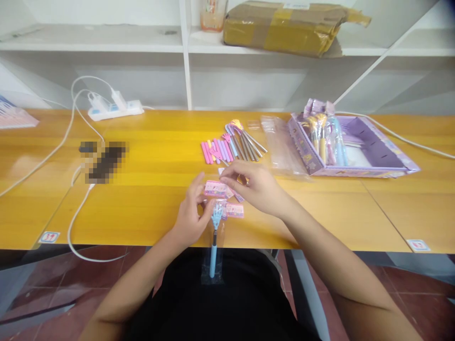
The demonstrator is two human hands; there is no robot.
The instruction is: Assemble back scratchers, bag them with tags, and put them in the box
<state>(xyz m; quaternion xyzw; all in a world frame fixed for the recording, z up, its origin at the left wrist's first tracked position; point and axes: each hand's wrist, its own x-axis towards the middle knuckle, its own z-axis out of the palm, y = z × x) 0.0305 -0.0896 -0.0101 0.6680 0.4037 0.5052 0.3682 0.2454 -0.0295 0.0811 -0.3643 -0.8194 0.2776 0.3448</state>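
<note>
My left hand [190, 213] pinches the top of a clear plastic sleeve holding a blue hand-shaped back scratcher [214, 237], which hangs over the table's near edge. My right hand [258, 187] holds a small pink header card [215, 188] at the sleeve's top, fingers pinched on it. More pink cards [234, 210] lie on the yellow table [149, 189] just below my hands. A row of pink, purple and metal scratchers [229, 144] lies beyond my hands.
A purple display box [373, 156] with packed scratchers stands at the right, clear bags [280, 142] beside it. A white power strip [113, 109] with cables sits at the back left, a blurred dark object [104, 161] near it. Shelves behind carry a taped cardboard parcel [284, 28].
</note>
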